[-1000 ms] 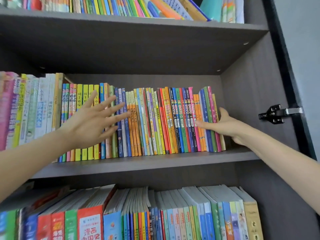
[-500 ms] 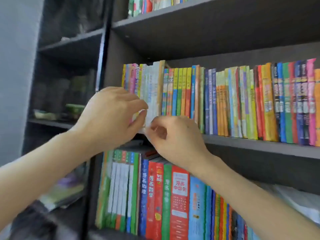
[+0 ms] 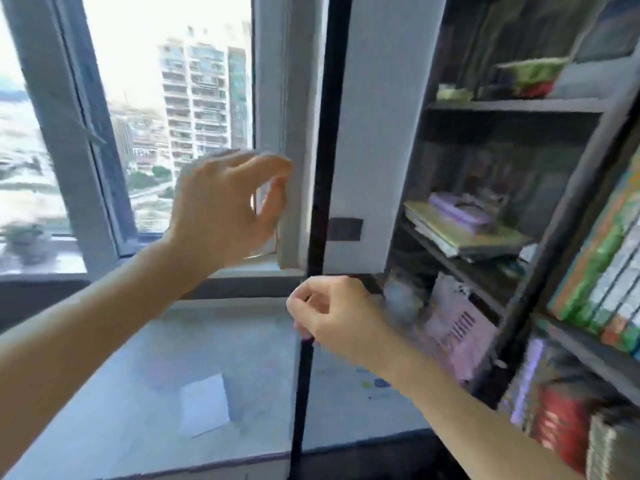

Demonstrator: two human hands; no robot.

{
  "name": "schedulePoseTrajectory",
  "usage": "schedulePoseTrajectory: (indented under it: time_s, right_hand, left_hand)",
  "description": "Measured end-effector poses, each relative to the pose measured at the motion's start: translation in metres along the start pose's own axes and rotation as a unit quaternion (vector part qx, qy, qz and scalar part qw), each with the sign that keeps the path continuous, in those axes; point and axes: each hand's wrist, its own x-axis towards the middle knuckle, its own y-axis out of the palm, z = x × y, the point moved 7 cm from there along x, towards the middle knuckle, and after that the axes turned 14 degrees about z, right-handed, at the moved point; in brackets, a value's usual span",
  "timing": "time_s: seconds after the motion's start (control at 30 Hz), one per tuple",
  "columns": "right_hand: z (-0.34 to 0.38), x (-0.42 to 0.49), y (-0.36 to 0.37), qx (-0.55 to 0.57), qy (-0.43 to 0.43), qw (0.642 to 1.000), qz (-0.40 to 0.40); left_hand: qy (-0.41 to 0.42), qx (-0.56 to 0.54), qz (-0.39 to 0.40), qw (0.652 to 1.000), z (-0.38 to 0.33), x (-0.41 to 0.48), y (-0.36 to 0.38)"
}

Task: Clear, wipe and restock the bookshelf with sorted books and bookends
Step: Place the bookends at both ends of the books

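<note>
The dark bookshelf point(image 3: 519, 105) fills the right side. Colourful upright books point(image 3: 602, 271) stand on its far-right shelf, and more books point(image 3: 561, 427) sit on the shelf below them. A black door edge point(image 3: 320, 168) runs top to bottom through the middle. My right hand point(image 3: 332, 313) is at that edge, fingers curled round it. My left hand point(image 3: 225, 209) is raised in front of the window, fingers loosely curled, with nothing in it. The picture is blurred by motion.
The left shelf column holds a flat stack of books point(image 3: 464, 233), a pink slotted object point(image 3: 457, 327) and a green-and-red item point(image 3: 530, 74) higher up. A window point(image 3: 156, 98) lies to the left. Below it is a grey surface with a white sheet point(image 3: 204, 403).
The view has swung left, from the full book row to the window and door edge. My hands have left the books, moved apart, and the right one now grips the door edge.
</note>
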Motion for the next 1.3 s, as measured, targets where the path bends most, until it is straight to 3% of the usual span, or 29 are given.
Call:
schedulePoseTrajectory:
  time_s: [0.13,0.2,0.27,0.37,0.43,0.53,0.6,0.73,0.77,0.83,0.9,0.97,1.07,1.17,1.3]
  right_hand:
    - [-0.006,0.061,0.087,0.049,0.023,0.997,0.057]
    - [-0.016,0.095,0.121,0.040,0.057,0.996,0.052]
    - [-0.040,0.129,0.148,0.015,0.113,0.993,0.033]
    - [-0.088,0.172,0.203,-0.010,0.238,0.968,0.084]
    - [-0.120,0.194,0.241,-0.028,0.308,0.942,0.127]
    - [-0.157,0.202,0.281,-0.044,0.380,0.908,0.168]
    - [-0.173,0.200,0.297,-0.035,0.409,0.895,0.178]
    - [-0.176,0.193,0.303,0.035,0.436,0.891,0.121]
    - [-0.171,0.191,0.298,0.046,0.432,0.895,0.101]
    - [-0.158,0.179,0.280,0.056,0.423,0.902,0.071]
    - [-0.140,0.156,0.256,0.054,0.408,0.910,0.044]
    - [-0.120,0.129,0.235,0.073,0.387,0.919,0.027]
    - [-0.079,0.076,0.203,0.091,0.348,0.933,-0.016]
    - [-0.028,0.001,0.170,0.056,0.326,0.941,-0.077]
    - [0.039,-0.122,0.128,0.011,0.340,0.926,-0.167]
  left_hand:
    - [-0.117,-0.018,0.011,0.993,0.096,-0.047,0.023]
    - [-0.213,-0.016,0.128,0.969,0.150,-0.077,0.066]
    - [-0.271,-0.015,0.304,0.913,0.199,-0.123,0.124]
    - [-0.204,-0.028,0.526,0.825,0.246,-0.209,0.209]
    - [-0.187,-0.060,0.606,0.771,0.268,-0.259,0.251]
    - [-0.139,-0.094,0.675,0.719,0.273,-0.304,0.295]
    - [-0.105,-0.106,0.685,0.713,0.272,-0.314,0.313]
    - [-0.058,-0.132,0.628,0.765,0.267,-0.304,0.328]
    - [-0.072,-0.164,0.620,0.764,0.268,-0.300,0.327]
    - [-0.148,-0.273,0.607,0.732,0.268,-0.293,0.318]
    - [-0.254,-0.406,0.564,0.673,0.261,-0.284,0.297]
    - [-0.302,-0.505,0.523,0.616,0.242,-0.272,0.269]
    - [-0.262,-0.581,0.522,0.567,0.192,-0.250,0.223]
    - [-0.204,-0.615,0.513,0.563,0.128,-0.225,0.172]
    - [-0.092,-0.651,0.499,0.565,0.012,-0.192,0.095]
